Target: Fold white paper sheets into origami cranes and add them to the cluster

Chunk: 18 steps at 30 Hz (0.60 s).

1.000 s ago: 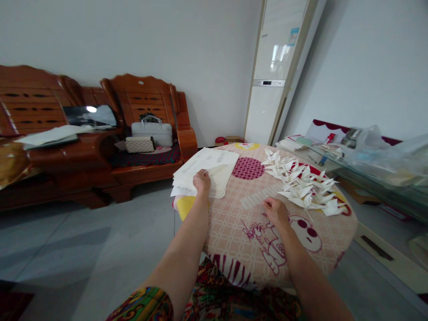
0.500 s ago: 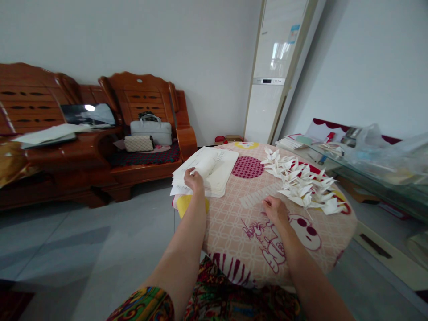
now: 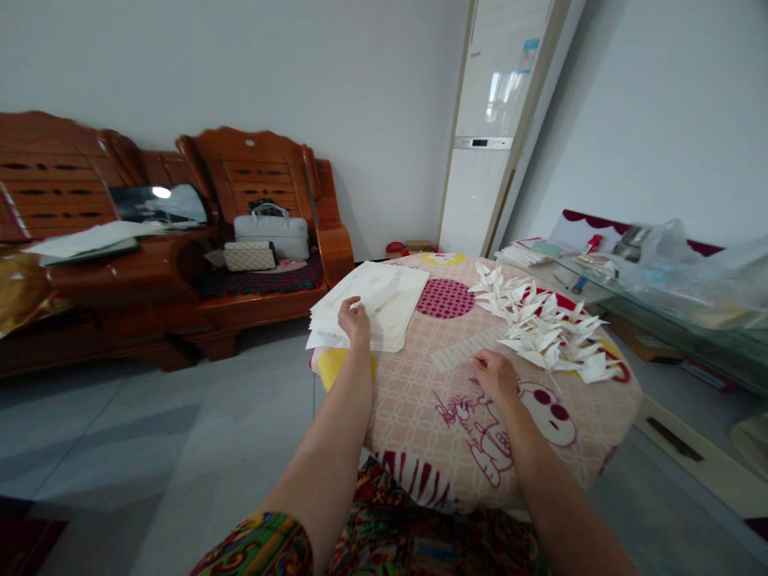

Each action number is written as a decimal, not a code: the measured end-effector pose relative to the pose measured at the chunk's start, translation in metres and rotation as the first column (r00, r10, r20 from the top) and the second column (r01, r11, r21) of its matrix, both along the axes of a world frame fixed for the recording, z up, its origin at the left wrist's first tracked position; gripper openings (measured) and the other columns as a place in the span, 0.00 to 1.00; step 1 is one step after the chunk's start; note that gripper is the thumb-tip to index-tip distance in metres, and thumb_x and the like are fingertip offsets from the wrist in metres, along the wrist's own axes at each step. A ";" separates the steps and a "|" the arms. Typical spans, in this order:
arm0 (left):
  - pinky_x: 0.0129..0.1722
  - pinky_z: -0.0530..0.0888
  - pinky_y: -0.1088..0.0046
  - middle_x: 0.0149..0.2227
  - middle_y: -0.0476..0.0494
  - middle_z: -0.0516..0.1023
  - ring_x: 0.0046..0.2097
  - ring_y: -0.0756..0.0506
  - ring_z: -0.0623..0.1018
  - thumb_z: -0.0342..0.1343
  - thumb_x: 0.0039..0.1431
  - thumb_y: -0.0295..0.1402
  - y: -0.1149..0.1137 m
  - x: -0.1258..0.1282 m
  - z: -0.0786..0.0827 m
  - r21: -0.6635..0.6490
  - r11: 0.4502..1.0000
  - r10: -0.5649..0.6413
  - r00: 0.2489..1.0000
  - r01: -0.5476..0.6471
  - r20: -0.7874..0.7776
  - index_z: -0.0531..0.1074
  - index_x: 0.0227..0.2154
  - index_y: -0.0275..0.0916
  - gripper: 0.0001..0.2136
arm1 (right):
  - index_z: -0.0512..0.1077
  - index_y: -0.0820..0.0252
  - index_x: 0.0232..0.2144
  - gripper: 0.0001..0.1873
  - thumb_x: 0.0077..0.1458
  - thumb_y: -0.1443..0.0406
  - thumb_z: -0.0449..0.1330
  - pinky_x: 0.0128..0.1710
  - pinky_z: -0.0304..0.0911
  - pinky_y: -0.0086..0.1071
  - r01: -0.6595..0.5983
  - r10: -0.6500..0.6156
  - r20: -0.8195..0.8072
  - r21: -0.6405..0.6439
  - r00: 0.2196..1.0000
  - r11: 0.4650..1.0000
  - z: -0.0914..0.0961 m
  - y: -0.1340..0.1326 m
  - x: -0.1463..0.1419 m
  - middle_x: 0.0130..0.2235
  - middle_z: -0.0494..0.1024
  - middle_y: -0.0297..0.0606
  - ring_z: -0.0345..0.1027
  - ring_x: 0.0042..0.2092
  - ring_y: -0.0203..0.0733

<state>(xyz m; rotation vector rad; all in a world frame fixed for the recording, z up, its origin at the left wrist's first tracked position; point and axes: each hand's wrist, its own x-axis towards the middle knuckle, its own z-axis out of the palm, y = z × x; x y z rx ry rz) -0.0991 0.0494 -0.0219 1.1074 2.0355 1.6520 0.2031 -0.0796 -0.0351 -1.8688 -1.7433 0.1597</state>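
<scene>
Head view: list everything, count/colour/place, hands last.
table: 1, pink patterned cloth, centre
paper stack: 1, white, table's left
folded paper figures: many, uncounted, white, table's right
translucent strip: 1, pale, table's middle
wooden seats: 2, brown, left
bag: 1, grey, right seat
purse: 1, cream, by bag
loose papers: several, white, far left
tall appliance: 1, white, back corner
glass shelf: 1, greenish, right
plastic bag: at least 1, clear, on glass shelf
sleeve: 1, multicolour, bottom
left hand: 1, bare, over paper stack
right hand: 1, bare, beside translucent strip
</scene>
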 end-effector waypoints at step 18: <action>0.50 0.73 0.67 0.47 0.42 0.82 0.49 0.39 0.78 0.68 0.42 0.28 -0.019 0.001 0.011 -0.207 0.866 -0.496 0.832 0.454 -0.248 0.80 0.45 0.40 0.22 | 0.74 0.59 0.22 0.13 0.56 0.62 0.56 0.30 0.49 0.32 -0.008 0.008 -0.002 0.014 1.000 1.000 -0.003 0.001 0.000 0.24 0.76 0.38 0.64 0.28 0.39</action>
